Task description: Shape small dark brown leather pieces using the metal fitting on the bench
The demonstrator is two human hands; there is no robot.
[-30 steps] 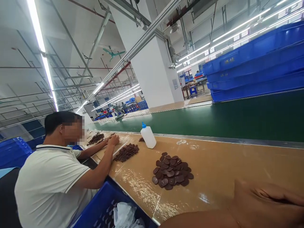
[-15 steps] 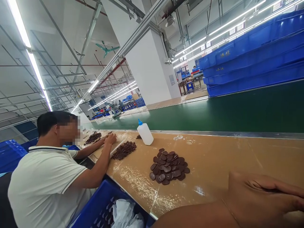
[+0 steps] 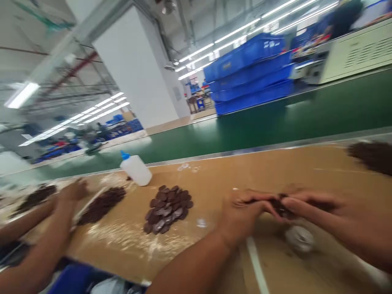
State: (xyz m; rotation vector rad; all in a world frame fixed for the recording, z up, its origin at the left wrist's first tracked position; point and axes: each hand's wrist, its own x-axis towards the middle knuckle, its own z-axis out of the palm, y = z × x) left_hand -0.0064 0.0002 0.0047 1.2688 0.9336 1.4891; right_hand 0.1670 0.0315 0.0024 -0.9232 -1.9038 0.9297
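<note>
My left hand (image 3: 245,214) and my right hand (image 3: 318,210) meet over the brown bench, fingers pinched together on dark brown flat pieces (image 3: 280,206) held between them. A pile of brown oval discs (image 3: 168,208) lies to the left of my left hand. A whitish round thing (image 3: 300,239) sits on the bench just below my hands; it is blurred. Another brown heap (image 3: 372,155) lies at the far right.
A white squeeze bottle with a blue cap (image 3: 135,169) lies behind the disc pile. A co-worker's arms (image 3: 58,216) reach to a second brown heap (image 3: 101,204) on the left. A green conveyor belt (image 3: 275,122) runs behind the bench, with stacked blue crates (image 3: 251,77) beyond.
The view has swung right and down. Both my hands have come into view and closed together on brown pieces; before, only my left hand rested on the bench.
</note>
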